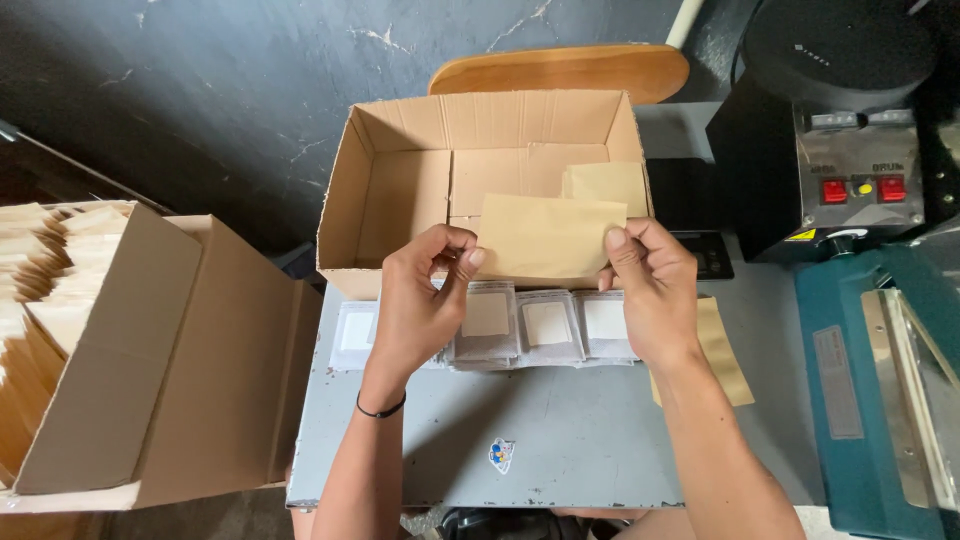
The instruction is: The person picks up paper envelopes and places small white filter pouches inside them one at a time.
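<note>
Left hand (418, 305): pinches the left edge of the tan paper pouch (548, 238).
Right hand (648, 290): pinches the pouch's right edge.
Pouch: held flat above the counter's (560, 440) far edge, before the open cardboard box (400, 190).
Counter: a row of clear sachets (520, 325) beneath the hands.

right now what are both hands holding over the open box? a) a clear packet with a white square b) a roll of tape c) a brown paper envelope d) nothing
c: the left hand and right hand each pinch an end of a flat brown paper envelope over the open cardboard box.
</note>
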